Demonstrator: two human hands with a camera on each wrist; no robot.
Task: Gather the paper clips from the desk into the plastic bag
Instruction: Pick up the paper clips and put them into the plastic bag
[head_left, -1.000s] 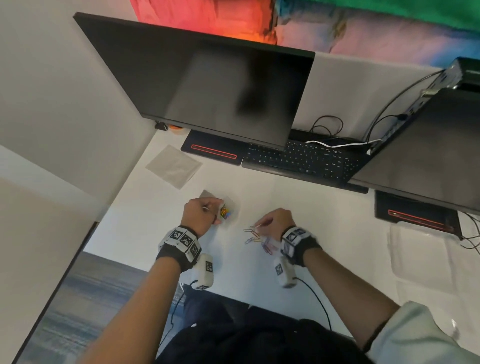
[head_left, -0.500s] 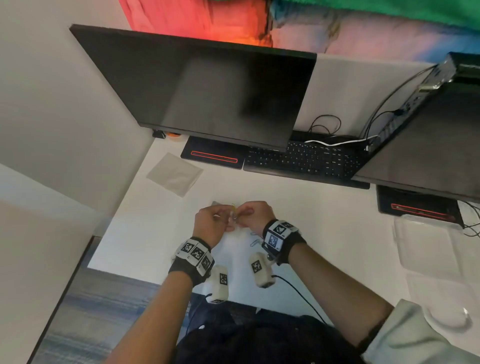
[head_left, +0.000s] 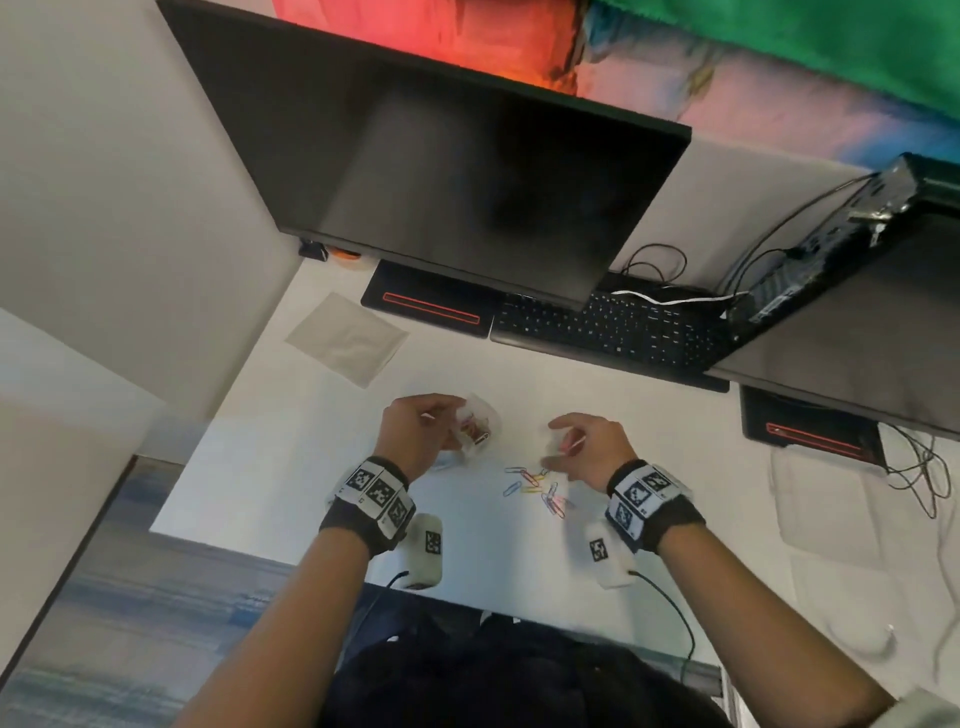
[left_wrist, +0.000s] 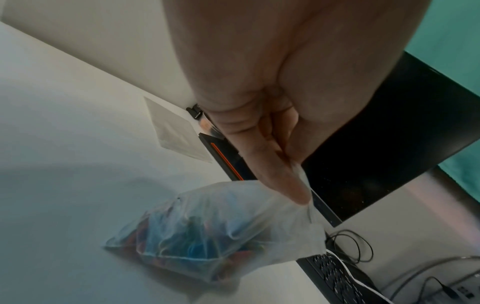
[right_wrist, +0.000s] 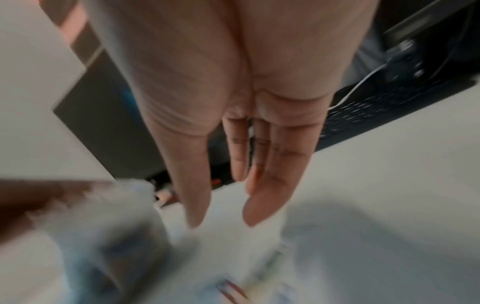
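My left hand (head_left: 423, 428) pinches the top edge of a small clear plastic bag (head_left: 475, 427), which hangs just above the white desk (head_left: 291, 457). In the left wrist view the plastic bag (left_wrist: 207, 232) holds a heap of coloured paper clips, with my thumb and finger of the left hand (left_wrist: 291, 185) nipping its rim. Several loose coloured paper clips (head_left: 535, 488) lie on the desk between my hands. My right hand (head_left: 571, 447) hovers just right of them, fingers straight and empty; the right wrist view of the right hand (right_wrist: 233, 195) is blurred.
A flat clear sheet (head_left: 345, 338) lies at the back left of the desk. A black keyboard (head_left: 608, 332) and two monitors (head_left: 441, 171) stand behind. Cables (head_left: 914, 478) and plastic trays sit at the right. The desk's front edge runs close to my wrists.
The right hand has left the bag's mouth and moved right and down towards the loose clips, now with nothing in it. The left hand still holds the bag.
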